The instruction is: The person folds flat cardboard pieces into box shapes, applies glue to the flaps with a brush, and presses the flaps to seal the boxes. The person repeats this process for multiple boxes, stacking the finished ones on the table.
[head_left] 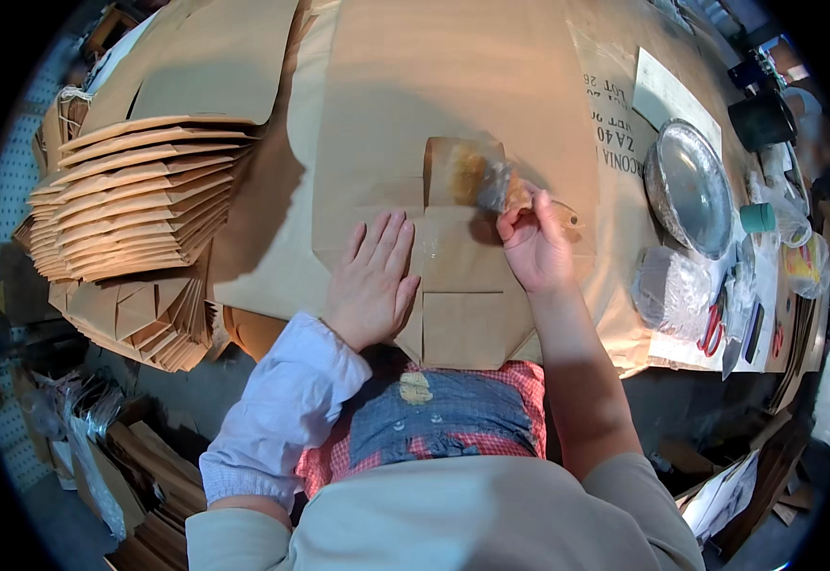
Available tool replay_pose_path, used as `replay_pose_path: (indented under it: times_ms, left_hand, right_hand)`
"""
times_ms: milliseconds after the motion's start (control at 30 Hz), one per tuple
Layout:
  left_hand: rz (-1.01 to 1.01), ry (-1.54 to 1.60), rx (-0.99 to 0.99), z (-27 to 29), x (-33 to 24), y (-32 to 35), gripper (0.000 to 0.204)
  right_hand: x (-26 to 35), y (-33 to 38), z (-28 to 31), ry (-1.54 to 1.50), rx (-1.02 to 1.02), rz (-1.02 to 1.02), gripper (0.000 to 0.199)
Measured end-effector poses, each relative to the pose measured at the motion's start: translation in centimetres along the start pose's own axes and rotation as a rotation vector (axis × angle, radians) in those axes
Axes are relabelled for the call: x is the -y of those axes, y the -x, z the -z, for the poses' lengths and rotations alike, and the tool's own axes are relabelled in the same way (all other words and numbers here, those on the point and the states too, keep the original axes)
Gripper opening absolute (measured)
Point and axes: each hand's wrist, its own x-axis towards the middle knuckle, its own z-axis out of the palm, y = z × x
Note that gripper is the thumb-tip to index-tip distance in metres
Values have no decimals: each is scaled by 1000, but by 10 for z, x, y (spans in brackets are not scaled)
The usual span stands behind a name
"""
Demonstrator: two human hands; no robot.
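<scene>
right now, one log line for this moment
left hand flat on brown paper sheet | right hand holds brush | metal bowl right

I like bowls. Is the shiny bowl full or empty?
Empty: the metal bowl shows only its bare shiny inside, sitting upright on the table.

A fanned stack of folded brown paper bags (139, 200) lies at the left of the table, with flat brown sheets (205, 57) behind it. At the right stand a round metal bowl (689, 186), a clear plastic bag (672, 290), red-handled scissors (712, 328) and a teal cap (757, 218)
</scene>
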Motion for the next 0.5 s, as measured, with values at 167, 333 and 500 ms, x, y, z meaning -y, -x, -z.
replay_pose_path:
  times_ms: [167, 333, 500]
  left_hand:
    - [-85, -18, -42, 2, 20, -33, 67]
    - [-96, -8, -1, -1, 19, -30, 68]
    - [-76, -51, -16, 0, 18, -27, 68]
  right_hand:
    - [0, -12, -24, 112, -46, -35, 40]
    - [32, 87, -33, 1036, 33, -154, 31]
    - [77, 115, -68, 1894, 531, 349, 27]
